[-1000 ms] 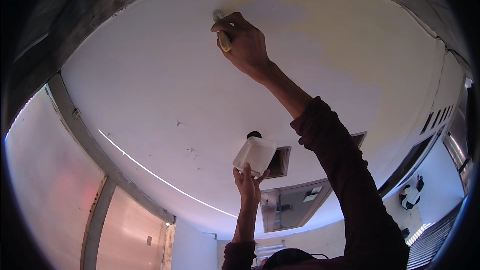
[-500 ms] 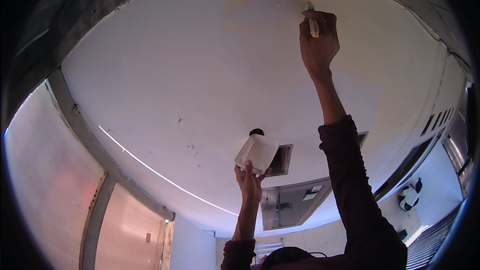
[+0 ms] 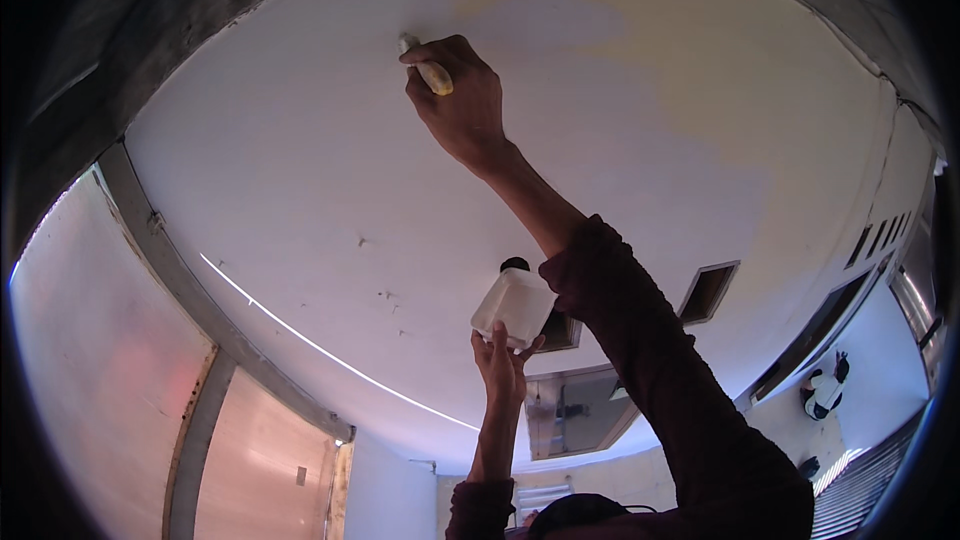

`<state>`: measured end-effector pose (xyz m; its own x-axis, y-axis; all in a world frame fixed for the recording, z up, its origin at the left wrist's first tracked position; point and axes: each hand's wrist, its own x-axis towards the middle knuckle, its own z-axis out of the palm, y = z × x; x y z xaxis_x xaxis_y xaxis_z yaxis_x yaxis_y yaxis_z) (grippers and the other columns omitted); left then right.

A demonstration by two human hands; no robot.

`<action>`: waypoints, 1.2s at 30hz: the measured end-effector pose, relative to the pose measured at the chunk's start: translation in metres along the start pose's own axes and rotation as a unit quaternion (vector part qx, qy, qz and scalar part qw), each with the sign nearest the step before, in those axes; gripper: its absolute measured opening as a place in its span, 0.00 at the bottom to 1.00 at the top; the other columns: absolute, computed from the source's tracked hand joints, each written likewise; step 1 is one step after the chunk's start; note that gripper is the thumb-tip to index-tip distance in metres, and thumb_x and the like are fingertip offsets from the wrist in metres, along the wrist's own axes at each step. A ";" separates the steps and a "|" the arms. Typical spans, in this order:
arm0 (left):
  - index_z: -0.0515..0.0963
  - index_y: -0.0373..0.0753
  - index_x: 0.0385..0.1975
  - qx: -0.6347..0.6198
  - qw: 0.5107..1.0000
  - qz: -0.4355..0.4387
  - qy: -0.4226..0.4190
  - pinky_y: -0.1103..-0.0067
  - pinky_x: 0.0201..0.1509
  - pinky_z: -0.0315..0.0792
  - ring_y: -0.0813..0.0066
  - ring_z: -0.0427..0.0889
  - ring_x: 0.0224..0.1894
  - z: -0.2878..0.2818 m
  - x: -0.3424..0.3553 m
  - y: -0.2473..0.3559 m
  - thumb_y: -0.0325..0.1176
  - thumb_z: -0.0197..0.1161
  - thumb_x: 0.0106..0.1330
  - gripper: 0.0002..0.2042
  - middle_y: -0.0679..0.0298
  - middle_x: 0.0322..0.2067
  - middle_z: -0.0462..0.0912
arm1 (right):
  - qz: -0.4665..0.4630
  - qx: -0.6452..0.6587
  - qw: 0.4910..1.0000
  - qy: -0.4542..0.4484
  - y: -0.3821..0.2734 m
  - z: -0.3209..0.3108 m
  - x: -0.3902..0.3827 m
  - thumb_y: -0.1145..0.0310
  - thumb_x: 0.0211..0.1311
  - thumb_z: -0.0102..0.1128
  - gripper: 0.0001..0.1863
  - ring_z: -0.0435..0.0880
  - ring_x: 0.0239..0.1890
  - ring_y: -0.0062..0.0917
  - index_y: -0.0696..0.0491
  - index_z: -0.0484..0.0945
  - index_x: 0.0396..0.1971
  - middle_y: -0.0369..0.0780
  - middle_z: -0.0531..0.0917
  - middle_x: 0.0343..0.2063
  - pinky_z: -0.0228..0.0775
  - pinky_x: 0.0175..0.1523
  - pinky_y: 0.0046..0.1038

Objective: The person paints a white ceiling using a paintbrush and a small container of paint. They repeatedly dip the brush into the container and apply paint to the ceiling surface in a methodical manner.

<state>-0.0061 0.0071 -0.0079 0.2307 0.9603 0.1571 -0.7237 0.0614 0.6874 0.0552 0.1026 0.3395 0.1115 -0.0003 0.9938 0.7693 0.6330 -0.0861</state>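
Note:
I look up at a white ceiling (image 3: 300,170). My right hand (image 3: 462,105) is raised to it and grips a paintbrush with a yellow handle (image 3: 431,73), its tip pressed on the ceiling at the upper left. My left hand (image 3: 502,367) is held up lower in the picture, fingertips under a white rectangular plastic tub (image 3: 513,308). My right sleeve (image 3: 660,370) is dark red and crosses just right of the tub.
A yellowish patch (image 3: 720,70) spreads over the ceiling's upper right. A grey beam (image 3: 180,270) runs down the left beside a pinkish wall (image 3: 80,360). Rectangular ceiling openings (image 3: 708,290) and a glazed opening (image 3: 580,410) lie lower right. A thin bright line (image 3: 330,355) crosses the ceiling.
My right hand swung with the brush from the upper left to the upper right half a second ago, then back to the upper left. The left hand and tub stayed put.

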 end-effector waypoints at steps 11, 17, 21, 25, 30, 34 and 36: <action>0.55 0.38 0.63 -0.003 1.000 -0.006 0.011 0.50 0.55 0.85 0.49 0.79 0.58 0.003 -0.001 0.003 0.46 0.59 0.76 0.27 0.47 0.59 0.68 | -0.010 -0.257 0.961 0.099 0.060 -0.130 0.002 0.74 0.54 0.68 0.12 0.84 0.34 0.31 0.43 0.84 0.39 0.35 0.79 0.40 0.79 0.32 0.34; 0.53 0.37 0.65 -0.023 1.000 -0.009 0.011 0.51 0.50 0.88 0.48 0.79 0.59 -0.004 0.002 -0.002 0.40 0.59 0.76 0.27 0.46 0.60 0.67 | -0.236 -0.321 0.917 -0.005 0.052 -0.071 -0.005 0.72 0.49 0.69 0.09 0.78 0.34 0.28 0.46 0.80 0.31 0.34 0.77 0.37 0.76 0.26 0.27; 0.54 0.37 0.64 0.006 1.000 -0.004 0.008 0.49 0.55 0.84 0.49 0.80 0.57 0.006 -0.002 0.003 0.46 0.59 0.76 0.28 0.46 0.59 0.68 | -0.235 -0.334 0.904 -0.125 0.032 -0.029 -0.032 0.75 0.48 0.69 0.14 0.81 0.34 0.26 0.45 0.80 0.35 0.33 0.78 0.38 0.76 0.27 0.25; 0.54 0.37 0.64 0.007 1.000 -0.001 0.007 0.50 0.55 0.84 0.49 0.80 0.56 0.002 -0.001 0.001 0.45 0.58 0.76 0.28 0.46 0.59 0.69 | -0.118 -0.126 0.983 -0.070 0.014 -0.033 -0.009 0.72 0.56 0.69 0.08 0.84 0.32 0.28 0.49 0.81 0.36 0.37 0.81 0.37 0.78 0.31 0.29; 0.54 0.37 0.65 0.008 1.000 -0.001 0.012 0.51 0.54 0.85 0.49 0.80 0.56 0.004 -0.003 0.005 0.44 0.58 0.77 0.27 0.46 0.59 0.70 | 0.084 0.020 0.996 0.020 0.054 -0.082 0.007 0.71 0.65 0.66 0.09 0.88 0.37 0.26 0.57 0.83 0.42 0.41 0.87 0.37 0.80 0.43 0.27; 0.55 0.38 0.64 0.004 1.000 -0.003 -0.004 0.51 0.53 0.85 0.49 0.80 0.56 0.005 -0.001 0.004 0.44 0.58 0.77 0.27 0.46 0.59 0.70 | 0.111 -0.045 0.987 0.104 0.090 -0.157 0.004 0.70 0.68 0.65 0.09 0.83 0.35 0.19 0.58 0.84 0.42 0.36 0.87 0.37 0.78 0.42 0.27; 0.55 0.38 0.64 0.003 1.000 0.001 -0.003 0.52 0.53 0.85 0.49 0.80 0.57 0.004 -0.002 0.004 0.44 0.58 0.77 0.26 0.46 0.59 0.70 | 0.067 -0.133 0.983 0.112 0.094 -0.171 0.006 0.70 0.64 0.66 0.09 0.88 0.35 0.28 0.50 0.84 0.44 0.37 0.86 0.38 0.80 0.39 0.31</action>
<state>-0.0068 0.0045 -0.0028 0.2335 0.9585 0.1632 -0.7196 0.0575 0.6920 0.2358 0.0299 0.3249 0.3352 -0.1198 0.9345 0.8722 0.4144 -0.2598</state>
